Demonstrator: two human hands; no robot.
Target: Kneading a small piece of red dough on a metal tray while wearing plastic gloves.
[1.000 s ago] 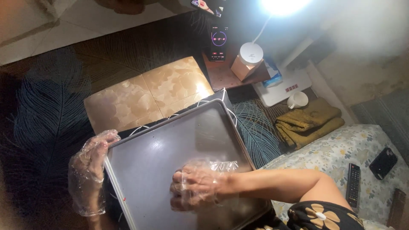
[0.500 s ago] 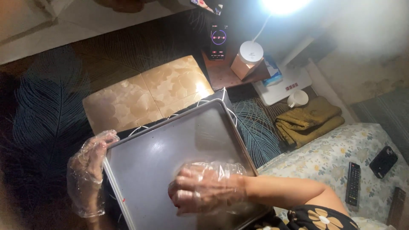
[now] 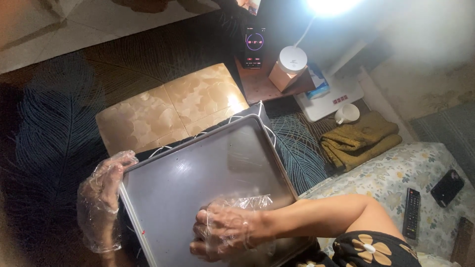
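A large grey metal baking tray (image 3: 208, 163) lies tilted in front of me over a dark cloth with a white cord. My left hand (image 3: 101, 195), in a loose clear plastic glove, grips the tray's left rim. In the same kind of glove, my right hand (image 3: 225, 232) presses flat on the tray's inner surface near its lower edge, fingers spread and holding nothing. The tray holds nothing else that I can see.
A low tan marbled table (image 3: 173, 106) sits behind the tray. Further back are a phone (image 3: 255, 47) with a lit screen, a white lamp base (image 3: 292, 59), a white mug (image 3: 347, 113) and a folded mustard towel (image 3: 358, 138). Right, a floral mattress (image 3: 396, 173) carries a remote (image 3: 411, 212) and a dark phone (image 3: 447, 187).
My right hand has slid down and to the left across the tray's surface. My left hand keeps its grip on the left rim.
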